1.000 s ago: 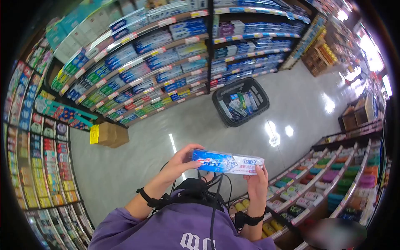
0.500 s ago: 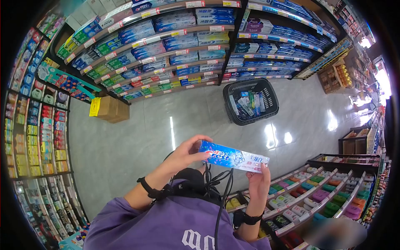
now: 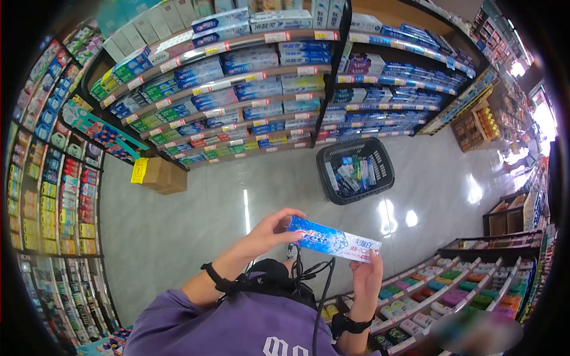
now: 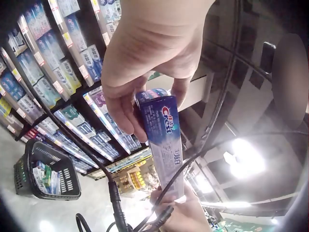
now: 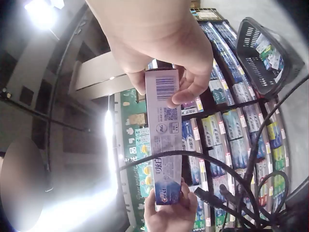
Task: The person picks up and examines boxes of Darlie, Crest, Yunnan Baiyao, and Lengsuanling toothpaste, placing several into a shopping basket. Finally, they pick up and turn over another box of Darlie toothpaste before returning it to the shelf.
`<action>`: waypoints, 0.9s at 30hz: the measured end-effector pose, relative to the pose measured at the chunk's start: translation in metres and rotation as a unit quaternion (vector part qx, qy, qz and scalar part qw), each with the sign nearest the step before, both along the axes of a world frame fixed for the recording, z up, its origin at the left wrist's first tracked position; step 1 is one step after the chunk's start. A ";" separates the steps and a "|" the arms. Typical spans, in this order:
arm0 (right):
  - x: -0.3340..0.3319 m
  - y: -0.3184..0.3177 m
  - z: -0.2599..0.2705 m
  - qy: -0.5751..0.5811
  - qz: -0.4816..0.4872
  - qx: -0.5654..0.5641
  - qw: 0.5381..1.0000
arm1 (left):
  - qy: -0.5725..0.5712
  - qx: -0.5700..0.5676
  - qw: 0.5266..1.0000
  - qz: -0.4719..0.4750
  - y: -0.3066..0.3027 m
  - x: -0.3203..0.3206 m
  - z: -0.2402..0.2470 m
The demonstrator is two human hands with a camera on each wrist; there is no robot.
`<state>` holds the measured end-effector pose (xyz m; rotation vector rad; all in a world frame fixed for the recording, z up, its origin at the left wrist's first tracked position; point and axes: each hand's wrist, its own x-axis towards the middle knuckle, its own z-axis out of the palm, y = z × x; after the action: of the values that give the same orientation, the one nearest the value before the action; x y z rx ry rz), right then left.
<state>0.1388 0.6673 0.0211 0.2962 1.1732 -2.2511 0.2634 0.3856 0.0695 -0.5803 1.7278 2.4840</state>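
Both hands hold a long blue-and-white Crest toothpaste box (image 3: pixel 333 240) in front of the body, its printed face turned up. My left hand (image 3: pixel 274 228) grips the blue end, thumb on the front face and fingers behind. At the white end my right hand (image 3: pixel 368 274) pinches the lower corner, thumb on the front. The left wrist view shows the box's side (image 4: pixel 163 130) between the left thumb and fingers. In the right wrist view, the barcode side of the box (image 5: pixel 163 106) faces the camera, between that hand's thumb and fingers.
A black shopping basket (image 3: pixel 356 172) with several packages inside stands on the floor ahead. Behind it are shelves (image 3: pixel 261 77) of toothpaste boxes. A cardboard carton (image 3: pixel 165 176) stands at left, and sloped shelves (image 3: pixel 439 296) of goods at right. Black cables (image 3: pixel 323 285) hang before the body.
The view first swung so the shelves and basket shifted, then tipped back slightly. The box has tilted a little, its white end lower in view, and stays in both hands.
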 end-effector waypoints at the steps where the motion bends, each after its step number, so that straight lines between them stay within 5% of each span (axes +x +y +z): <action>1: -0.002 -0.002 0.003 -0.010 -0.015 0.010 1.000 | 0.004 -0.002 1.000 -0.003 0.000 -0.002 -0.001; 27: -0.074 0.008 -0.007 0.001 0.018 0.018 1.000 | 0.058 0.003 0.998 -0.007 0.000 -0.070 -0.020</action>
<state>0.0652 0.6752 0.0142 0.2845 1.2117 -2.2026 0.1934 0.3859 0.0495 -0.4306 1.7564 2.5592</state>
